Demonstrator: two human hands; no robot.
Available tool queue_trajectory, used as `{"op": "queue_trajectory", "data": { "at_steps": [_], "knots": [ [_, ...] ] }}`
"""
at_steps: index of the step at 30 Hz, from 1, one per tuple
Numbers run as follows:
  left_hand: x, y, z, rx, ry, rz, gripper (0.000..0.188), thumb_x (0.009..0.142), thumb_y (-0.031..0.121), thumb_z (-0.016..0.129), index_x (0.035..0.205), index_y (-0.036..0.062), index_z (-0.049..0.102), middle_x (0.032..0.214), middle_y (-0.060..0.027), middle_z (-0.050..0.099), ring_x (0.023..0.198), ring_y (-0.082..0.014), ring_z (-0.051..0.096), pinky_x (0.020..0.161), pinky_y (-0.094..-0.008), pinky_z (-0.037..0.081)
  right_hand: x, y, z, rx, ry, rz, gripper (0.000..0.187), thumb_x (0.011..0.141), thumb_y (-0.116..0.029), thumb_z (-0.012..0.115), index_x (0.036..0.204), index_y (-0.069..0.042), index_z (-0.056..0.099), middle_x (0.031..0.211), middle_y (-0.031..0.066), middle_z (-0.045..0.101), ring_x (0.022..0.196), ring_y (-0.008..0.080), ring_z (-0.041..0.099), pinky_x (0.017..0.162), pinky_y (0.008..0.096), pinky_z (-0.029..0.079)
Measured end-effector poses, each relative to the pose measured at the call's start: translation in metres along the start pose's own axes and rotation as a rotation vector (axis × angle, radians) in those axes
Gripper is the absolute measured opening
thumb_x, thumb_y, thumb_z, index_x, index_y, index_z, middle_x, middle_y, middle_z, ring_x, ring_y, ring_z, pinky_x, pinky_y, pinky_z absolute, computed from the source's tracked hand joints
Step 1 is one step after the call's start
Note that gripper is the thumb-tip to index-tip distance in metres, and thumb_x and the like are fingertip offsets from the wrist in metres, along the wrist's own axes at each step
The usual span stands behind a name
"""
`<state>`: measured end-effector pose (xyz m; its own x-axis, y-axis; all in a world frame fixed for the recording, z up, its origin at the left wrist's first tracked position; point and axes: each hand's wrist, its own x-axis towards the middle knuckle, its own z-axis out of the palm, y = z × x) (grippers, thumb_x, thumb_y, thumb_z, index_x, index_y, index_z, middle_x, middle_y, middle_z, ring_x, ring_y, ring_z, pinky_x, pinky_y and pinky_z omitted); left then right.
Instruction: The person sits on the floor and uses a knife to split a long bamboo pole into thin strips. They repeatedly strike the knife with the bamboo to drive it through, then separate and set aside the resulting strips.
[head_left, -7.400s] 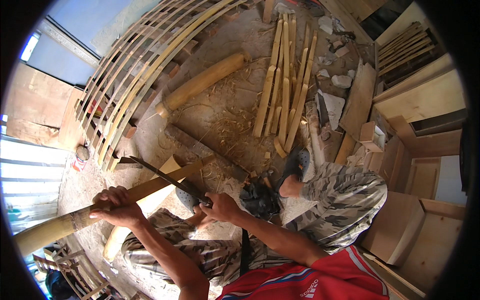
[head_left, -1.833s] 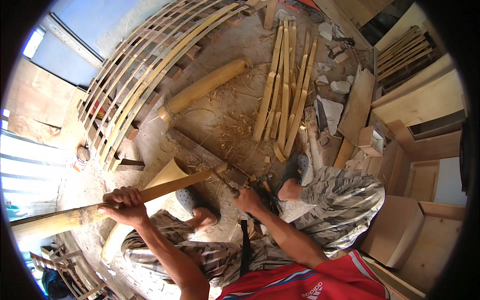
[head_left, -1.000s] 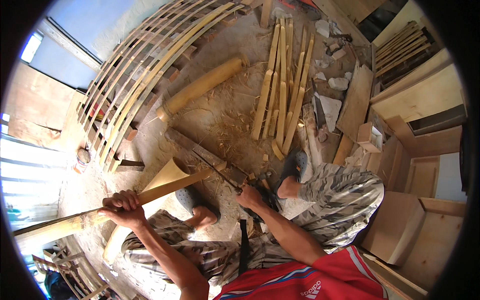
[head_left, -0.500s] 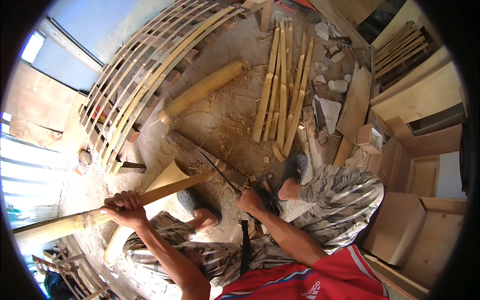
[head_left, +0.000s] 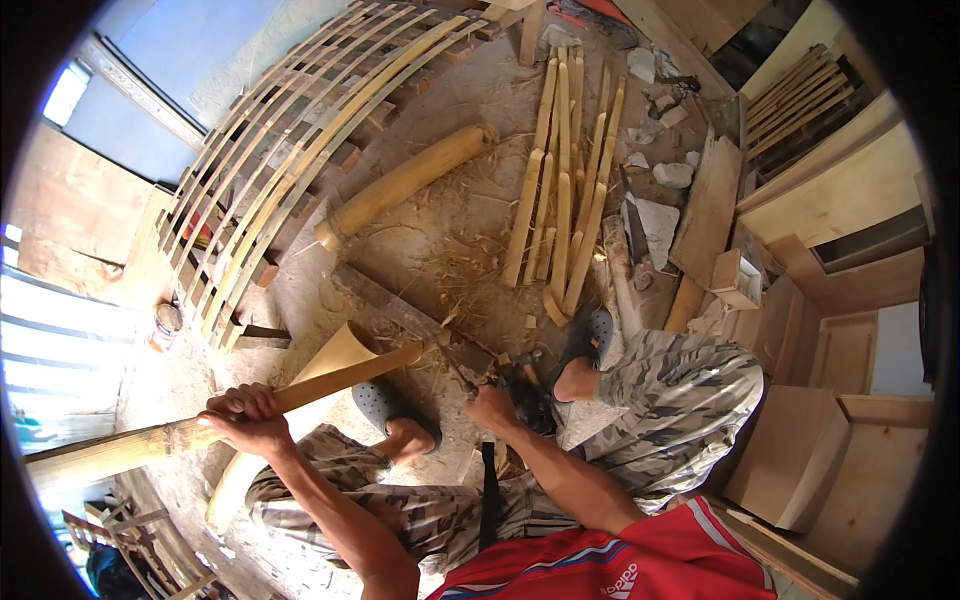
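My left hand (head_left: pixel 247 420) is wrapped round a long split bamboo strip (head_left: pixel 345 377). The strip runs from the left rim to a free end between my feet. In my closed right hand (head_left: pixel 492 408) is the handle of a knife (head_left: pixel 458 370). Its narrow dark blade points up and left, just right of the strip's end; I cannot tell whether they touch. Beneath the strip lies a thick pale bamboo piece (head_left: pixel 338 352), partly hidden by it and by my left hand.
A bamboo pole (head_left: pixel 410 185) lies ahead on the shaving-strewn floor. Several split bamboo strips (head_left: pixel 565 180) are piled right of it. A slatted rack (head_left: pixel 300 150) stands at the far left. A flat board (head_left: pixel 385 305) lies before my feet; wooden cabinets (head_left: pixel 790 450) stand at the right.
My right hand has moved slightly left and down. The knife blade has tilted and looks shorter and blurred. My left hand and the bamboo strip have stayed nearly still.
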<state>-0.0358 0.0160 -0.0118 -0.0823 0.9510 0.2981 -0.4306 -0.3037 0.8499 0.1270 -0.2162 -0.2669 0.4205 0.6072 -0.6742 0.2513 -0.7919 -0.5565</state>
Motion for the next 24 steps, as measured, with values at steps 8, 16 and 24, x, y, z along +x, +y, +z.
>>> {"op": "queue_trajectory", "data": {
  "at_steps": [8,16,24],
  "knots": [
    [0.001,-0.004,-0.001,0.003,0.011,0.009,0.054,0.098,0.058,0.042,0.068,0.0127,0.044,0.050,0.0020,0.029,0.039,-0.0093,0.023,0.037,-0.0250,0.025,0.018,0.025,0.011,0.086,-0.037,0.071,0.038,0.082,-0.030,0.066,0.101,0.003,0.064,0.079,0.0256,0.065,0.075,0.0426,0.064,0.068,0.0505,0.051],
    [0.000,-0.003,0.001,-0.019,0.116,-0.028,0.054,0.098,0.057,0.043,0.068,0.0121,0.044,0.051,0.0020,0.030,0.039,-0.0090,0.022,0.037,-0.0250,0.025,0.002,0.001,0.002,-0.027,0.010,-0.150,0.044,0.084,-0.030,0.064,0.106,0.008,0.062,0.081,0.0244,0.065,0.074,0.0394,0.064,0.063,0.0507,0.050],
    [0.002,-0.005,-0.002,-0.011,0.101,-0.023,0.052,0.098,0.056,0.045,0.069,0.0126,0.046,0.051,0.0025,0.030,0.039,-0.0088,0.022,0.037,-0.0244,0.025,0.008,0.054,0.017,0.077,-0.027,0.233,0.034,0.078,-0.027,0.064,0.091,0.005,0.065,0.086,0.0252,0.065,0.079,0.0393,0.065,0.069,0.0510,0.050]
  ]
}}
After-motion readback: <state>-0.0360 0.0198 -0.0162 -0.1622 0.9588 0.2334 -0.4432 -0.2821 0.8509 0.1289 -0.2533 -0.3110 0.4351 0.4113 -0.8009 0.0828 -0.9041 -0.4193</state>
